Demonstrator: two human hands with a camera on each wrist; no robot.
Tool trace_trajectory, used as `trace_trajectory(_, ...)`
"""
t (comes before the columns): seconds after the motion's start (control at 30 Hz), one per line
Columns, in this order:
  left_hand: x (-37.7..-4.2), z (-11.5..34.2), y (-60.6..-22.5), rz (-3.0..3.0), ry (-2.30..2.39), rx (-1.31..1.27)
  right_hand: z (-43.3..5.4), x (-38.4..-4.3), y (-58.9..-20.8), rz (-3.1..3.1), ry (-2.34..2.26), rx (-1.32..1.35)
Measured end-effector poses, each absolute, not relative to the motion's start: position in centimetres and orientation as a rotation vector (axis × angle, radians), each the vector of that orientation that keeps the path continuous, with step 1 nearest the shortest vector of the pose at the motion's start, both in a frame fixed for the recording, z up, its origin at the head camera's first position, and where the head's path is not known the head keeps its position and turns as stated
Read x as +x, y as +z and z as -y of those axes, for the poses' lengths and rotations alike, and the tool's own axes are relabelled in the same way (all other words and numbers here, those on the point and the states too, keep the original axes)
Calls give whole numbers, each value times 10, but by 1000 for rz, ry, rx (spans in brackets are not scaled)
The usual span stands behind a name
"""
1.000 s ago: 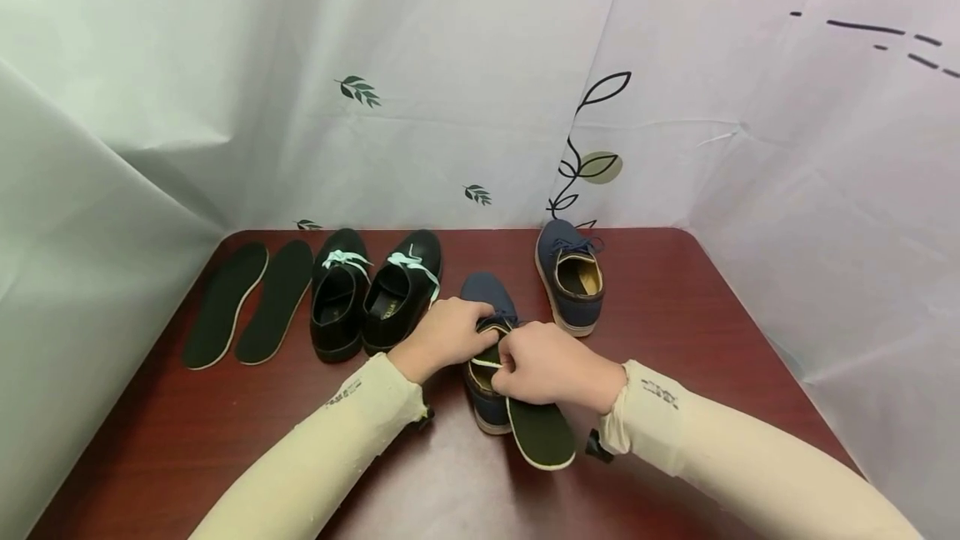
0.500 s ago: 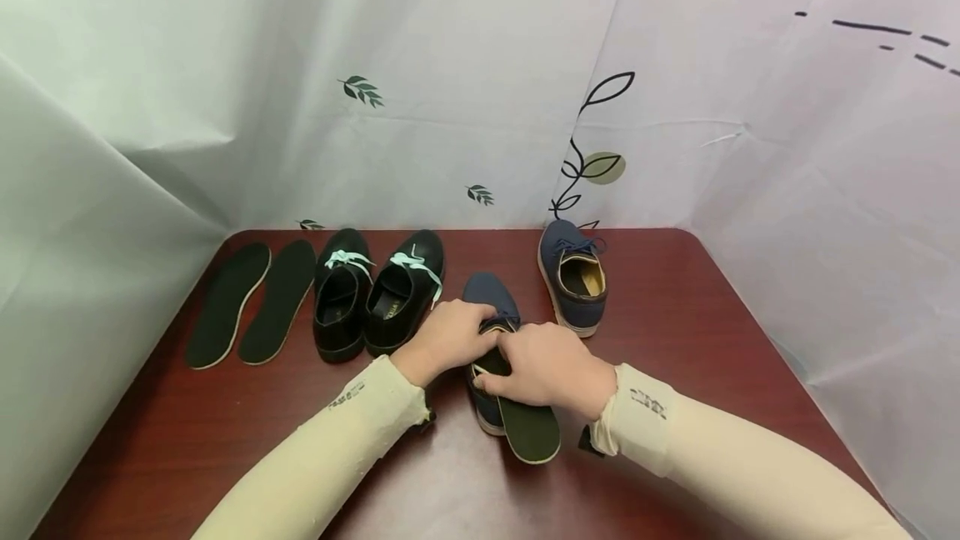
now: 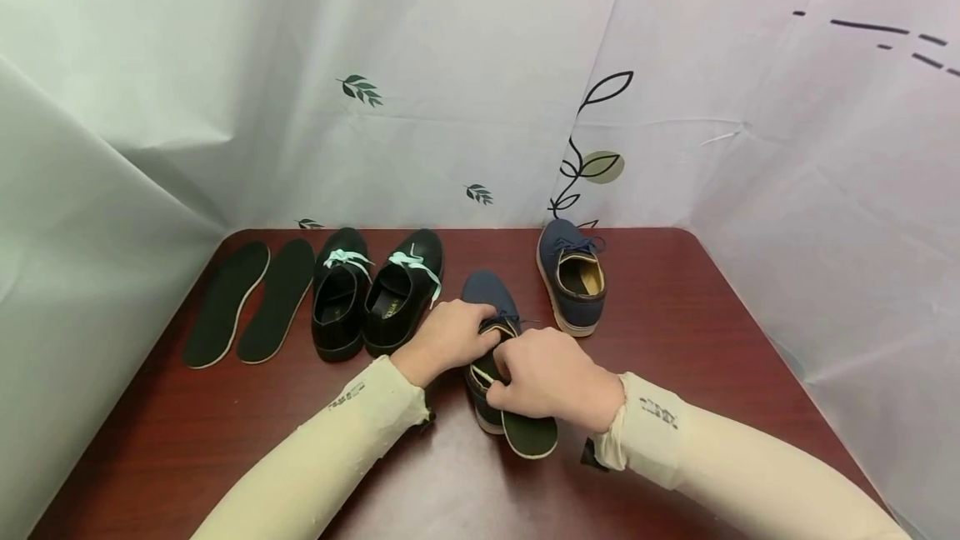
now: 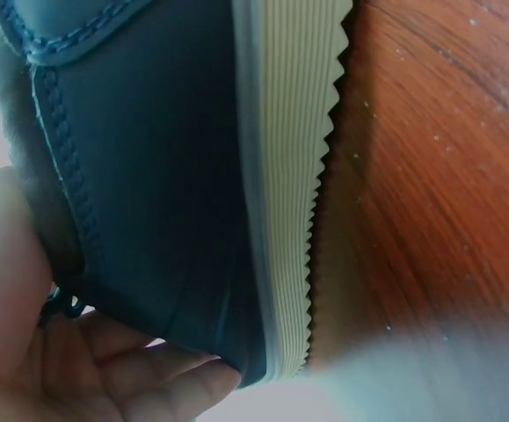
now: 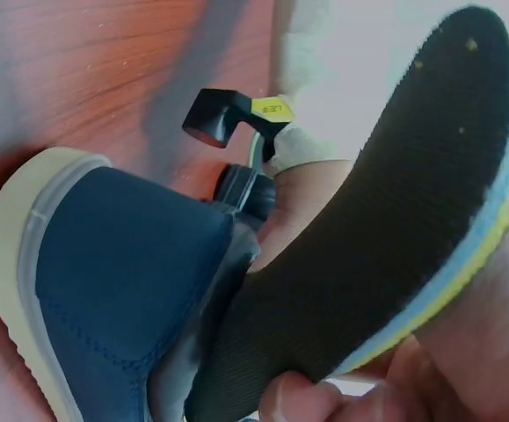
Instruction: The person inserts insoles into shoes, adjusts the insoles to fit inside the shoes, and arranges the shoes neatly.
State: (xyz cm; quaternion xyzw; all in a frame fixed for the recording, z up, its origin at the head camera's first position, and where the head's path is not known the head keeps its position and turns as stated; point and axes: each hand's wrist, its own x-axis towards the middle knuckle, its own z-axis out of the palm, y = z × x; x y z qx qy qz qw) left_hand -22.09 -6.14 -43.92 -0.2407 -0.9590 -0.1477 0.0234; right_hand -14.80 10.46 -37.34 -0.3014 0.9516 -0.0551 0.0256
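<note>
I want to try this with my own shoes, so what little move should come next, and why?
I'd probably slide the black insole a bit deeper into the navy lace-up shoe. The right grip pinches it, one end seems to be in the shoe while the other sticks out, and the left grip holds the shoe.

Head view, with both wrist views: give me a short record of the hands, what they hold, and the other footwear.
Left hand: grips the near blue shoe
Right hand: holds a dark insole
Insole position: one end at that shoe's opening, the other sticking out
Far blue shoe: upright, back right
Black shoes: upright pair
Loose insoles: two, left of the black pair
</note>
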Motion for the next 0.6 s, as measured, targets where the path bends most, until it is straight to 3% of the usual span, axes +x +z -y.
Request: trace_trajectory(0.6,-218,63,-442,2903,-437,-804,-103,-163,-384,-2941,-263,-982)
